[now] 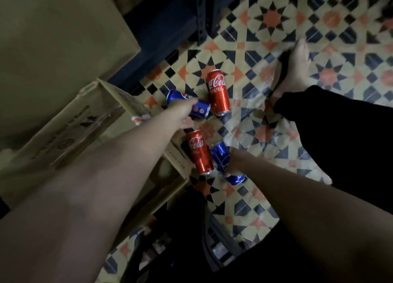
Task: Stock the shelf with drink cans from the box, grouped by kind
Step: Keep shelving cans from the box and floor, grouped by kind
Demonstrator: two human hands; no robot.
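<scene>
Evidently, a blue can (189,105) is gripped by the left hand (184,112) and another blue can (225,162) by the right hand (235,162), on the floor (276,133); rigid, smooth, best held mid-body.

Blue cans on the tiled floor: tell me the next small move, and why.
Probably lift both together toward the shelf. The left hand already grips one blue metal drink can, the right hand the other blue can; same kind, while the two red cola cans lie untouched.
</scene>
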